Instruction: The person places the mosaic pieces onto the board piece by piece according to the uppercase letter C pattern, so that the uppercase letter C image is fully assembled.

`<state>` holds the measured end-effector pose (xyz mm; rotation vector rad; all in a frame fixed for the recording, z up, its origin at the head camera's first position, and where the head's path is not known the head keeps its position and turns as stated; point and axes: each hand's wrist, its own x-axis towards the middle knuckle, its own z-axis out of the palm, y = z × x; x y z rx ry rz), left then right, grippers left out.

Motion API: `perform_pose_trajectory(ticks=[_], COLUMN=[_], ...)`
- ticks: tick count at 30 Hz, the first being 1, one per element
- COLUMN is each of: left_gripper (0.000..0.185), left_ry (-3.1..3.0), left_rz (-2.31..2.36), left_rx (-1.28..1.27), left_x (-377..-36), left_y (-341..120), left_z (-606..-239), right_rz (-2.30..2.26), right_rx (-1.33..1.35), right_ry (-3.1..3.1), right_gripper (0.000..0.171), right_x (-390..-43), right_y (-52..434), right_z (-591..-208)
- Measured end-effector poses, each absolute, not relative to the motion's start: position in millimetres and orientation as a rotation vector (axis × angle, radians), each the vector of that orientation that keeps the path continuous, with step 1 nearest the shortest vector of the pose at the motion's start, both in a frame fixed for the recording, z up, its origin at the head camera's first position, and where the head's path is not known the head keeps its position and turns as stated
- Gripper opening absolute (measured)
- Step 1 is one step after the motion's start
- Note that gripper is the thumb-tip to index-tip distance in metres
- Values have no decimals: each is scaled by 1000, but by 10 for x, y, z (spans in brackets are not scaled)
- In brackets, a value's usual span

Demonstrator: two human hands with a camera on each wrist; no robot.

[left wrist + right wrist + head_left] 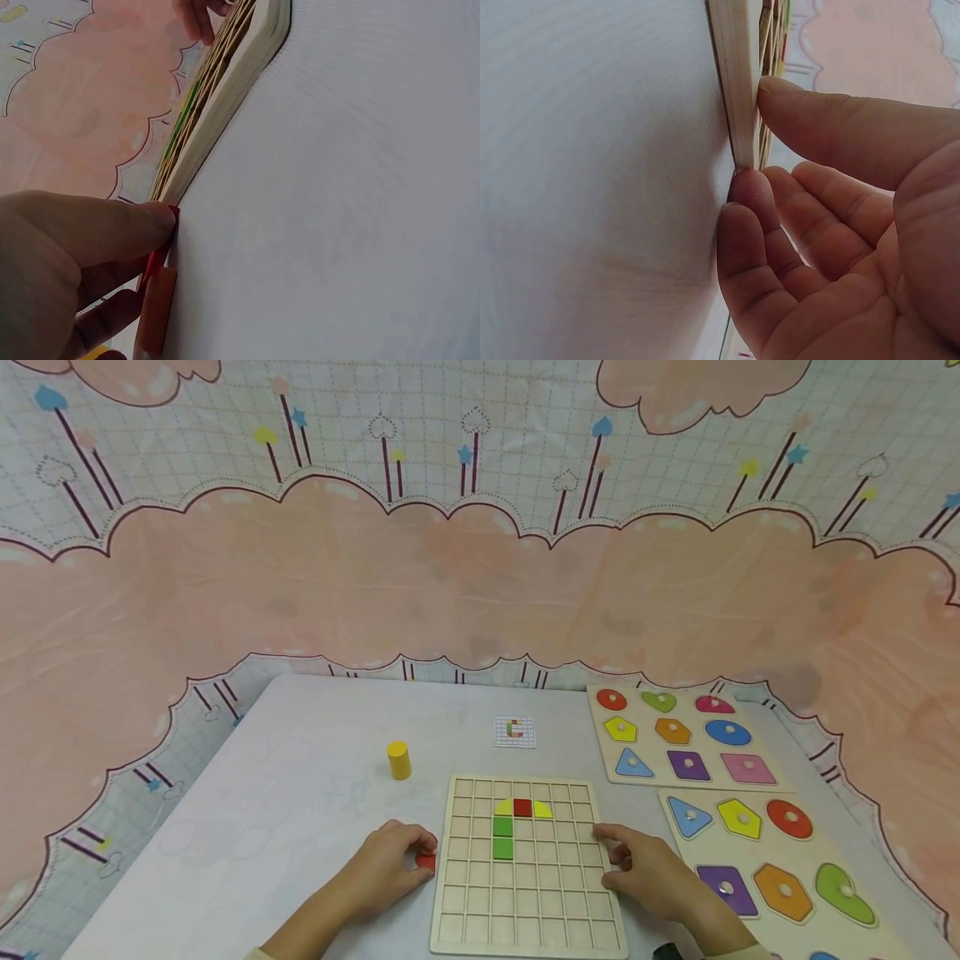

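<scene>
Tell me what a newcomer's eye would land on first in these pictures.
First, the wooden grid board at the near middle of the white table, with a few yellow, red and green tiles set near its top. The left hand pinches a small red block at the board's left edge, while the right hand holds its right edge. Two bright shape puzzles lie to the right, and a yellow cylinder stands alone behind.

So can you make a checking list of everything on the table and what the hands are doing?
Surface: white table, flat.
Job's things: wooden grid board holding yellow, red and green tiles; red block beside its left edge.
Clutter: yellow cylinder, pattern card, two shape puzzles.
Grippers: left hand pinches the red block; right hand grips the board's right edge.
Cables: nothing seen.
Surroundings: pink cloud backdrop.
</scene>
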<state>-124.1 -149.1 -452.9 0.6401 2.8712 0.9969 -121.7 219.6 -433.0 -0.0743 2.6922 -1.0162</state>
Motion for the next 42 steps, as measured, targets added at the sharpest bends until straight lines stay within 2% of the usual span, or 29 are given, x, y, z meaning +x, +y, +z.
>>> perform_pose_trajectory(ticks=[19,42], left_gripper=[20,15], left_ry=[2926,2781], left_rz=[1003,970], left_rx=[736,828], left_x=[-1239,-1286], left_y=[-1439,-876], left_z=[-4457,-4447], right_rz=[-1007,-1016], right_rx=[-83,-63], right_ry=[2702,2689], right_gripper=[58,60], right_x=[-1212,-1220], right_y=[2194,2189], right_z=[-4319,-4323])
